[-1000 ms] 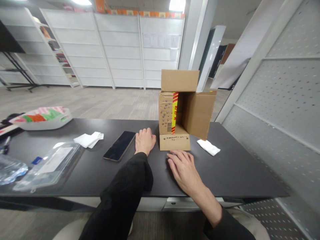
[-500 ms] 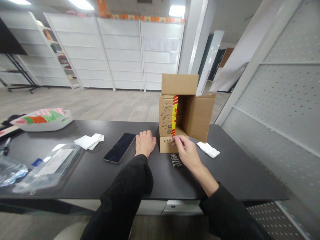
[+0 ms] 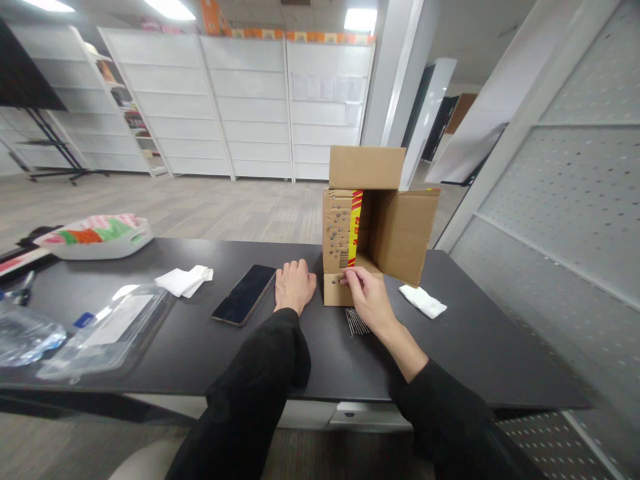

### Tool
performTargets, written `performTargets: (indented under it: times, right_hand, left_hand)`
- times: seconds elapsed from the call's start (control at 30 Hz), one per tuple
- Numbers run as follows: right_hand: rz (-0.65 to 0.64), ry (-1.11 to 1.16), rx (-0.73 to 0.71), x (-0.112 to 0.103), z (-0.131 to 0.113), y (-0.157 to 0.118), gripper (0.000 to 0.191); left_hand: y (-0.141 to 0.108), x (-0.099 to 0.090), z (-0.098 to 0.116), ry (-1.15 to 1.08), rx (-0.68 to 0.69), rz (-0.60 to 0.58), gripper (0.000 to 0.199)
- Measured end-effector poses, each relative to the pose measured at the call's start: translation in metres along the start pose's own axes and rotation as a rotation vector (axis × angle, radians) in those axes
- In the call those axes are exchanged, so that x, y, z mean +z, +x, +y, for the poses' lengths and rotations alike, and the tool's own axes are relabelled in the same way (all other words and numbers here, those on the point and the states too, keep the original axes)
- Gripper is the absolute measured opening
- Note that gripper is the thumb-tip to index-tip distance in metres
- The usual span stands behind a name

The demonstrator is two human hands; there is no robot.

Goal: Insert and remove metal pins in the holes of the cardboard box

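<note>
My right hand is closed in a pinch at the lower front flap of a cardboard box. A thin metal nail shows partly at its fingertips, against the flap. Round grey nail heads dot the box's left front panel, and dark spots mark the lower flap. Just below, several loose nails lie side by side on the table, partly behind my right hand. My left hand rests palm down on the table, holding nothing, between a dark phone and the box.
The black table carries folded white tissues, another tissue right of the box, a clear plastic case, a water bottle and a white basket holding cloth. A perforated panel stands at the right.
My right hand has moved slightly left along the lower flap, still pinching. The whole view has shifted a little. My left hand keeps its place beside the phone.
</note>
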State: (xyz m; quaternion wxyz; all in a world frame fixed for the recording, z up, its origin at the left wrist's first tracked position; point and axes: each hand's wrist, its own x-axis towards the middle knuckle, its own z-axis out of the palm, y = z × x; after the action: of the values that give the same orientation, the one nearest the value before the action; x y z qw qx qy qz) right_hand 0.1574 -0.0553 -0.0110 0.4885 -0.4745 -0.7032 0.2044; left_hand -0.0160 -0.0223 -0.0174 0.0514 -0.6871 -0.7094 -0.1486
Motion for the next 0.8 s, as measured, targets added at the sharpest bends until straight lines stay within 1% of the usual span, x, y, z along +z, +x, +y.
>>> performTargets:
  times: [0.17, 0.3, 0.43, 0.53, 0.6, 0.77, 0.8]
  right_hand:
    - [-0.041, -0.169, -0.119, 0.000, 0.002, 0.003, 0.021]
    - [-0.058, -0.278, -0.100, 0.001, 0.004, 0.006, 0.014]
    - [-0.053, -0.293, -0.076, -0.002, 0.003, 0.005, 0.014]
    - [-0.057, -0.293, -0.098, -0.011, 0.001, -0.001, 0.014]
    - [-0.084, -0.292, -0.123, -0.019, 0.002, -0.008, 0.015]
    - [-0.233, -0.321, -0.225, -0.042, 0.003, -0.036, 0.014]
    - [-0.266, -0.325, -0.251, -0.046, 0.004, -0.042, 0.016]
  left_hand:
    - [0.000, 0.001, 0.000, 0.004, -0.001, 0.008, 0.018]
    - [0.001, 0.001, 0.000, 0.004, 0.005, 0.016, 0.017]
    - [0.001, 0.002, -0.001, 0.002, 0.004, 0.017, 0.017]
    - [0.001, 0.004, -0.002, 0.001, 0.010, 0.027, 0.017]
    - [0.001, 0.004, -0.002, -0.001, 0.015, 0.033, 0.018]
    - [0.001, 0.004, -0.002, -0.009, 0.022, 0.032, 0.019]
    - [0.001, 0.004, -0.002, -0.008, 0.020, 0.031, 0.019]
